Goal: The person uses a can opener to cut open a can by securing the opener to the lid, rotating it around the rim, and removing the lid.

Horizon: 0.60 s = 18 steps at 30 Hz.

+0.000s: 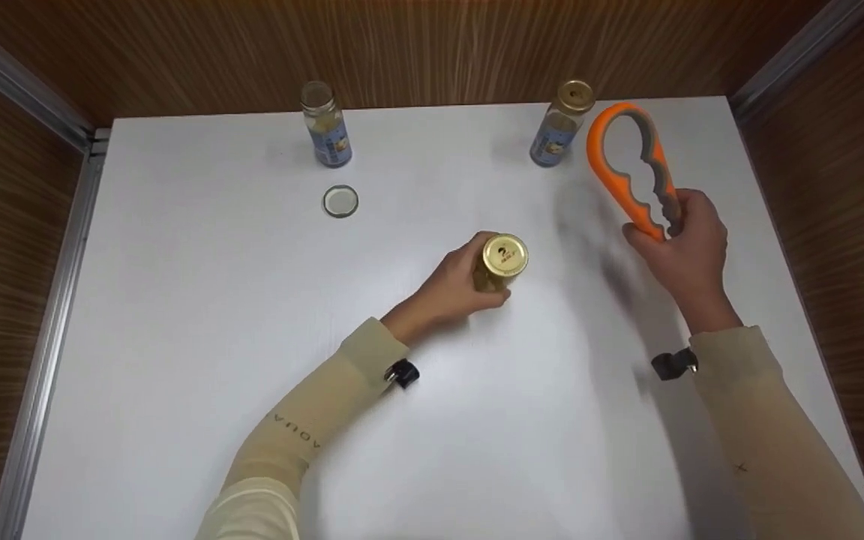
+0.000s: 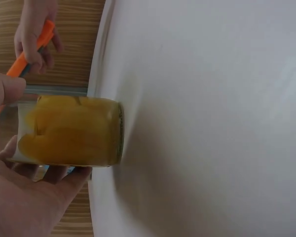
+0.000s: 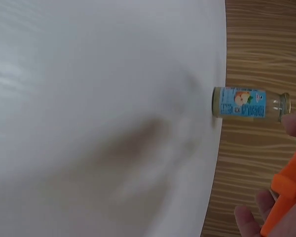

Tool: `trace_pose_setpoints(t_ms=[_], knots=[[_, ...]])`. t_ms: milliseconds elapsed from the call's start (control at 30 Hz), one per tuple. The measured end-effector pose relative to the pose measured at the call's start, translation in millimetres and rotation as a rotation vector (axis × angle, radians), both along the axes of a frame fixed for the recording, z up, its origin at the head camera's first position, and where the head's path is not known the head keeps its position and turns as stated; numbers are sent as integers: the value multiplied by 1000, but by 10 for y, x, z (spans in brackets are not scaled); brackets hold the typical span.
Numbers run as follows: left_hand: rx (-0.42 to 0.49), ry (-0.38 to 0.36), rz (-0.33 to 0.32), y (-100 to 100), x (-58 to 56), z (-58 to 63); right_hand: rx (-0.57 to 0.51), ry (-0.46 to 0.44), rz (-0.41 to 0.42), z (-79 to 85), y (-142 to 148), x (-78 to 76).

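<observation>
From my post I saw the jar (image 1: 489, 281) upright near the middle of the table (image 1: 199, 300); the left hand (image 1: 451, 285) had fingers and thumb curled round the glass, below the lid (image 1: 505, 256), which was on; the left wrist view showed yellow fruit (image 2: 71, 128) inside, and I could not tell whether the base touched the table. The right hand (image 1: 694, 251) gripped the opener (image 1: 616, 184) by its handle ends between thumb and fingers; its loop pointed away, well apart from the lid.

I judged slipping the main risk; a loose grip on smooth glass could let the jar spin with the lid, and an opener seated crooked on the rim could skid off and knock the jar over. The loop also showed near the rear jar (image 1: 552, 142) in the head view; a careless swing could topple it, tall and narrow as it was. Farther left stood the open jar (image 1: 332, 142), with the loose lid (image 1: 341, 202) lying in front; a bump there could spill its contents, since nothing capped it.
</observation>
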<state>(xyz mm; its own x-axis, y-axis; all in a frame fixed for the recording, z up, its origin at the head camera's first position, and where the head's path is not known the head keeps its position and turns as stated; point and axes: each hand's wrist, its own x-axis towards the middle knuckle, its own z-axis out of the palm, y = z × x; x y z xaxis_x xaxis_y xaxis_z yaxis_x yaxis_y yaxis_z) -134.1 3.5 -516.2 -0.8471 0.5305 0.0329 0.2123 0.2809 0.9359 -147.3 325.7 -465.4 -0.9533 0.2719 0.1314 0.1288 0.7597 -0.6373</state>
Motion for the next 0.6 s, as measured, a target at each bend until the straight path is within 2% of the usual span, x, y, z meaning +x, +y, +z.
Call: trace_pose_setpoints(t_ms=[200,400,467,600], knots=[[32,-8,-16,-190,261,-7,7,49,57,6,-121,32],[77,-55,9,-316,459,-46,9,92,147,25,-290,124],[106,-72,23,-328,507,-63,12,104,194,52,-358,176],[194,-96,50,-270,573,-83,30,60,368,166,-560,344]])
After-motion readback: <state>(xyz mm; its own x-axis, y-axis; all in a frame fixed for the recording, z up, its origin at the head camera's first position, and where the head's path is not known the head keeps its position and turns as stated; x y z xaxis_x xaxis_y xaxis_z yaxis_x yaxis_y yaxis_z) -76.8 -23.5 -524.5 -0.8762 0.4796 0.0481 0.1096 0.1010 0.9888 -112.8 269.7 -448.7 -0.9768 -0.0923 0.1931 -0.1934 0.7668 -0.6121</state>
